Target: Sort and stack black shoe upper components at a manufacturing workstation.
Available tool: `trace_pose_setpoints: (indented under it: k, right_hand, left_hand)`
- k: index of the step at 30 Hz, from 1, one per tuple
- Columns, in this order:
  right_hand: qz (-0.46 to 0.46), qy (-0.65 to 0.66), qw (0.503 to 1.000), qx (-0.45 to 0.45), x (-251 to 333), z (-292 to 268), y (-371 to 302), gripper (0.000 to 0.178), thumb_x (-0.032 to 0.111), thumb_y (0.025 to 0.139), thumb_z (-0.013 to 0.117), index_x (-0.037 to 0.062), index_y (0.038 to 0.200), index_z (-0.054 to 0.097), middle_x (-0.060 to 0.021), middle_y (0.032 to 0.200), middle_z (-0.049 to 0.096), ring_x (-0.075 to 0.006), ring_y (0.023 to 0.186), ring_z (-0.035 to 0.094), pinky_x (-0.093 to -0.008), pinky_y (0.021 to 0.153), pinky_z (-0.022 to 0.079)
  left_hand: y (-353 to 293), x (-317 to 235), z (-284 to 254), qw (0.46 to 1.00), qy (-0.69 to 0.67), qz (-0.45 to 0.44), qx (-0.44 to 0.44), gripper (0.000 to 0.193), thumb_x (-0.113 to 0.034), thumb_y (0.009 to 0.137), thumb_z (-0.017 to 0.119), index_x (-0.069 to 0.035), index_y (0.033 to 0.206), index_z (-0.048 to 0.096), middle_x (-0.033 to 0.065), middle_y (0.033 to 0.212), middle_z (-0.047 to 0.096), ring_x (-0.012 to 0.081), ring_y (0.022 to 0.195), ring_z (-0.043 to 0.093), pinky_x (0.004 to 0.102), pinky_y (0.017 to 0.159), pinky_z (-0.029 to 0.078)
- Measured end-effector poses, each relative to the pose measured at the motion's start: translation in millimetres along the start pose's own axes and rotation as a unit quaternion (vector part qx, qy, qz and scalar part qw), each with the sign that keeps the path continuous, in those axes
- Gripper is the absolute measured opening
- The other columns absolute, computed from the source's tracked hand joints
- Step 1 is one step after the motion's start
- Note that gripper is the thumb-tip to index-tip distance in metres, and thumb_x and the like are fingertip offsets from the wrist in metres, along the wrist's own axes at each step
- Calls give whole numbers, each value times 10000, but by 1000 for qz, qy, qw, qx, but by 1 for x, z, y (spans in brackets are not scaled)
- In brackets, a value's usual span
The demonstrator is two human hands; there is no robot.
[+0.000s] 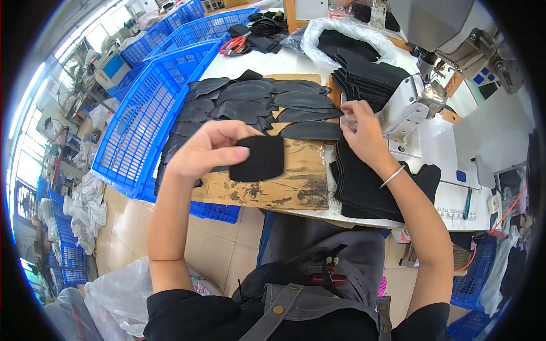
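My left hand [213,152] pinches a small black fabric piece [259,159] with rounded corners between thumb and fingers. It is held up over a worn brown board [267,187]. My right hand [367,136] is by the board's right edge, fingers curled and slightly blurred, thumb apart from them, with nothing seen held. Close to its fingertips is the end of a black curved leather-like piece [310,131], one of several overlapping in rows on the board. Under my right wrist lies a pile of larger black fabric panels [364,190].
A sewing machine [406,108] stands on the white table right of my right hand. Behind are a stack of black panels [367,82] and an open plastic bag [344,28]. Red-handled scissors [234,44] lie at the back. A blue crate [142,113] adjoins the table's left side.
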State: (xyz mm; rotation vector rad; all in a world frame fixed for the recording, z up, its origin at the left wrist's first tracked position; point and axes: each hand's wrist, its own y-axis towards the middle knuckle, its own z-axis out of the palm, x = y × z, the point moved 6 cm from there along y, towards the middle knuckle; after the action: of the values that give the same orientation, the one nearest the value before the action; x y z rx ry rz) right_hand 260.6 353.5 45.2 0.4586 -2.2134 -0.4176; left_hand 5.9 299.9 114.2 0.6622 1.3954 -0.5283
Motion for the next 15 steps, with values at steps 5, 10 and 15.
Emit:
trace_pose_setpoints:
  k: [5, 10, 15]
  right_hand:
    - [-15, 184, 983, 26, 78, -24, -14, 345, 2, 813, 635, 8, 1147, 545, -107, 1019, 605, -232, 1014, 575, -320, 906, 439]
    - [177, 382, 876, 237, 79, -34, -68, 178, 87, 840, 692, 17, 980, 607, 21, 888, 623, -9, 765, 531, -179, 679, 440]
    - [288, 221, 915, 176, 22, -89, -105, 144, 138, 851, 675, 20, 874, 596, 36, 711, 573, -26, 581, 500, -187, 498, 428]
  left_hand:
    - [15, 9, 27, 999, 1, -1, 39, 124, -77, 838, 650, -8, 792, 559, 48, 955, 626, 52, 757, 509, 218, 649, 416]
    - [53, 13, 69, 990, 58, -96, 82, 179, -147, 834, 694, -21, 804, 571, -32, 785, 565, 22, 685, 432, 203, 608, 377]
    - [102, 52, 104, 953, 275, -86, 88, 339, -247, 767, 775, -26, 697, 529, -64, 556, 430, 24, 529, 322, 249, 456, 246]
